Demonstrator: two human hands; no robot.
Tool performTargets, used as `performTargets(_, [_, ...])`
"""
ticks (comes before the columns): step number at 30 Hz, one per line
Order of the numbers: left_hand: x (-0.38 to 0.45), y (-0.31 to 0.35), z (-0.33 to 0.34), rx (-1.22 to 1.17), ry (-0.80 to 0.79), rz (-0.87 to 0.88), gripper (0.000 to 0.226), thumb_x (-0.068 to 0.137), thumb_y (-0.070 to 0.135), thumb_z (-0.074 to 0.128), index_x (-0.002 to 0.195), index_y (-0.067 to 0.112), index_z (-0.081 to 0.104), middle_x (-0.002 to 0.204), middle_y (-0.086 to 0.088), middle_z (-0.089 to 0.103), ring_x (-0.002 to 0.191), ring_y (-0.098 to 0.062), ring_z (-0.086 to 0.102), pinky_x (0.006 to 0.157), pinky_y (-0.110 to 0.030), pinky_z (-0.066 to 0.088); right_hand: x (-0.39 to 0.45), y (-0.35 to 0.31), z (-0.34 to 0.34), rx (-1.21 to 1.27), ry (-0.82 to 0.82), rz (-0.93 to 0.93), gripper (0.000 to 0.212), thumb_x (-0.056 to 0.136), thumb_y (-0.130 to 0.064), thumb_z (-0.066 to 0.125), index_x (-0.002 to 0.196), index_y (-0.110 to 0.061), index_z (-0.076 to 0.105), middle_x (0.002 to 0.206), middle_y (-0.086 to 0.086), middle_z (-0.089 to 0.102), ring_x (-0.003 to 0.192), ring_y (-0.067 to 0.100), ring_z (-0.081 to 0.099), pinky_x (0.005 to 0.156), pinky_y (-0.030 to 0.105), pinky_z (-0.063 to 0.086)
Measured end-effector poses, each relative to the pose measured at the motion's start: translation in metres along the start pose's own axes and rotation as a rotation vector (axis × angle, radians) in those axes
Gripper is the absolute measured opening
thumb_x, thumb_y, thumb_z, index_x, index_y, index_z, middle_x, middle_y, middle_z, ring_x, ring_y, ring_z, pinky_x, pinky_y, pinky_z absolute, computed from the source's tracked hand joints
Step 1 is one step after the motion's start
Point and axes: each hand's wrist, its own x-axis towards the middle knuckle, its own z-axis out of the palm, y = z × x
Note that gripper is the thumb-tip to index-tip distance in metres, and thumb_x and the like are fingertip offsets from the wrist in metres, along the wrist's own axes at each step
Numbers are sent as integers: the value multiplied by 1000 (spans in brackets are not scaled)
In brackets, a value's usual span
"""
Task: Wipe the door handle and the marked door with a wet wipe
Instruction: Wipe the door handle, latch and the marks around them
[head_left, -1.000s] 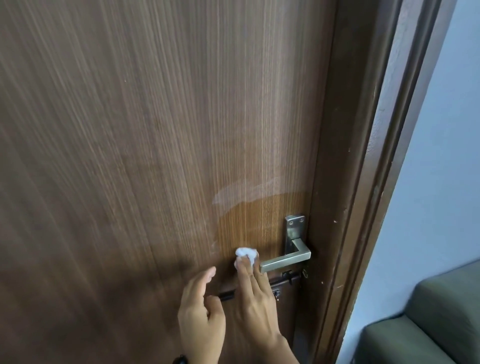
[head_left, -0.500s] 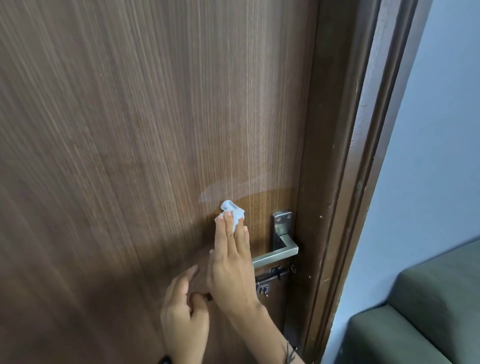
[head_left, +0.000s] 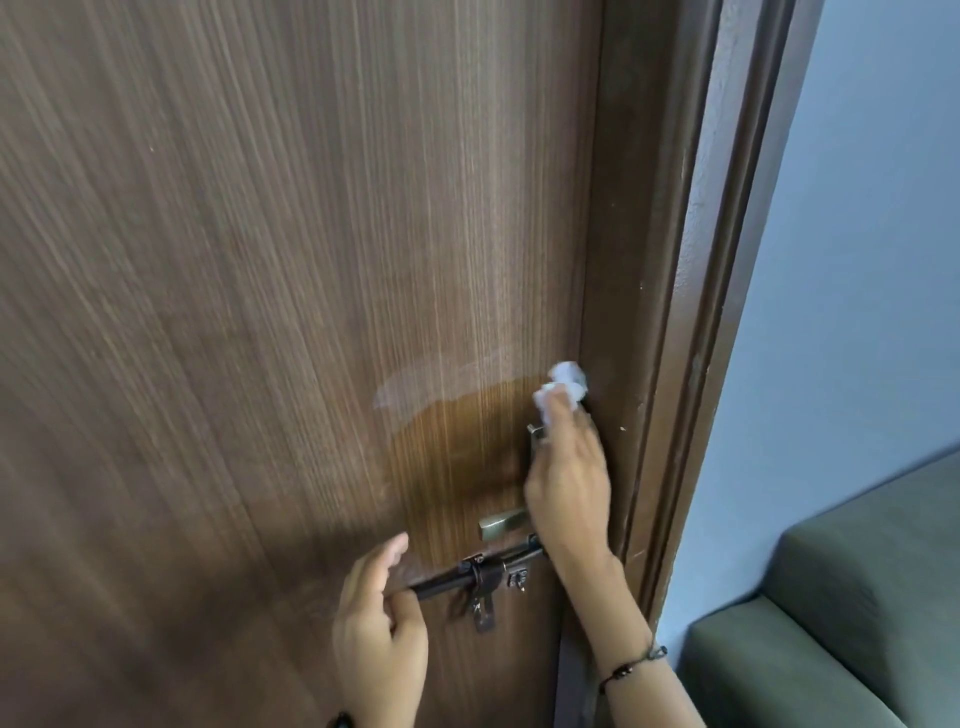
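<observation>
A brown wood-grain door (head_left: 260, 312) fills most of the view, with a darker wet patch (head_left: 457, 441) left of the handle. My right hand (head_left: 569, 478) presses a crumpled white wet wipe (head_left: 563, 387) against the door near its right edge, just above the handle plate. The metal door handle (head_left: 501, 522) is mostly hidden behind that hand; only the lever's end and a corner of the plate show. My left hand (head_left: 379, 623) rests lower on the door, thumb and fingers around the left end of a dark sliding bolt (head_left: 478, 571).
The dark door frame (head_left: 675, 312) runs along the right of the door. Beyond it is a pale blue wall (head_left: 857, 260). A grey-green sofa (head_left: 841, 623) stands at the bottom right.
My right hand has carried the wipe up and to the right, from left of the handle to above its plate near the door's edge. My left hand now touches the bolt.
</observation>
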Motion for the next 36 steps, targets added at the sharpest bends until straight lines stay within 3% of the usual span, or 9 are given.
performTargets(4, [-1,0,-2,14,18,1,42,65,-2,40,97,4,66,94,-7,67,87,-4,54,78,5,34,-3,5,6,-71,-11,34,51,84,12,51,134,2,43,140,19,47,131,35,41,110,38,25])
performTargets(9, [-2,-5,-8,39,33,29,42,69,-21,47,97,5,66,95,-8,68,88,-5,55,80,4,35,2,-1,10,32,113,98,54,80,15,54,132,2,45,134,19,52,126,35,47,102,46,41])
performTargets(12, [1,-5,-14,17,55,14,42,64,-5,39,96,3,66,93,-7,67,87,-5,55,78,4,35,2,-15,13,38,156,120,49,80,8,54,129,2,48,128,17,58,121,32,51,98,46,45])
performTargets(16, [0,-7,-14,29,58,-5,45,60,0,38,95,3,67,95,-9,69,87,-7,56,76,0,37,-13,-46,23,53,84,-94,42,81,8,52,122,4,54,121,14,62,107,28,55,95,45,45])
performTargets(21, [-3,-2,-11,64,26,-13,45,63,9,40,98,0,66,98,-20,68,91,-19,57,79,-28,41,-34,-76,40,42,-6,-324,34,86,4,46,116,5,61,123,18,62,111,39,57,93,48,46])
performTargets(26, [-4,-2,-14,53,26,-38,46,58,5,41,97,2,67,99,-16,69,94,-28,63,79,-16,40,-70,-60,57,-10,-26,-314,40,82,-1,64,121,1,59,127,14,60,121,35,53,99,44,46])
performTargets(29, [-5,-2,-18,19,45,-51,47,59,4,37,97,3,66,97,-12,68,88,-13,59,79,1,34,-113,-37,65,-108,-183,-338,46,81,-8,62,126,-2,54,130,12,58,124,35,50,100,43,45])
performTargets(34, [-6,-11,-19,35,89,-55,44,70,-20,45,98,6,66,95,-9,67,83,11,52,74,5,33,-140,6,60,-217,-354,-366,43,78,-10,44,116,-8,65,123,8,64,119,32,56,107,41,35])
performTargets(36, [-7,-13,-20,47,90,-54,48,67,-25,46,98,6,66,94,-10,67,83,7,52,73,5,34,-134,27,52,-231,-341,-347,41,78,-13,44,113,-9,65,118,8,67,112,32,61,106,38,34])
